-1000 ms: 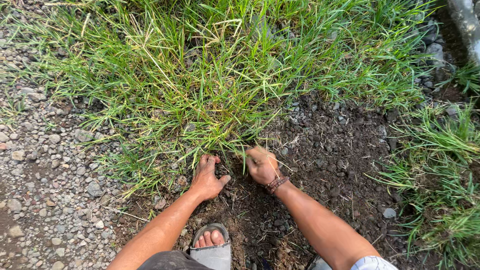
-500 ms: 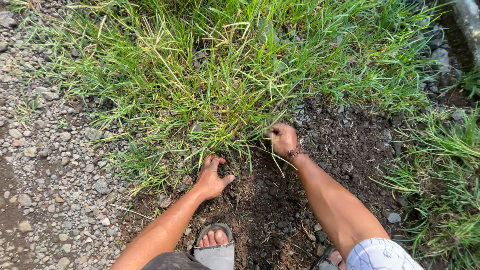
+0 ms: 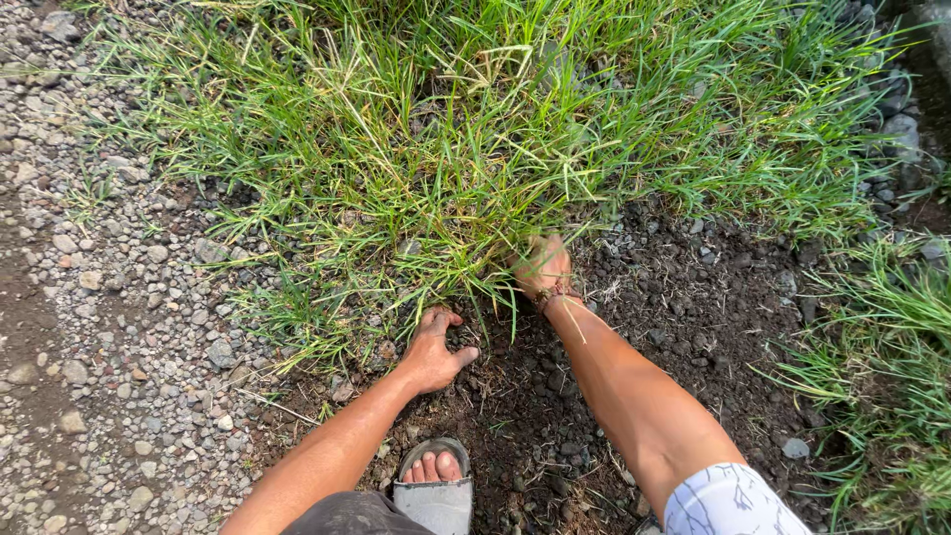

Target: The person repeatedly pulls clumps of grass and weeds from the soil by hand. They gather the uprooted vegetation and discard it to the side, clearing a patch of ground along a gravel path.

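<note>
1. Sandal [image 3: 433,495], grey, toes showing: at the bottom edge, planted on dark soil [image 3: 693,327], which puts you right up against the clump.
2. Your left hand [image 3: 434,349]: fingers spread, palm down on the soil at the foot of the grass, apparently bracing you.
3. Your right hand [image 3: 544,266], beaded bracelet at the wrist: pushed in among the lowest blades, fingers curled at the base of the stems. Blades cover the fingertips, so you cannot tell how firmly it closes on them.
4. Grass clump [image 3: 475,149]: long green blades, rooted just beyond both hands, spreading across the upper view.
5. Gravel [image 3: 109,327]: grey stones, left side.
6. Dark rocks [image 3: 897,129]: far right edge.
</note>
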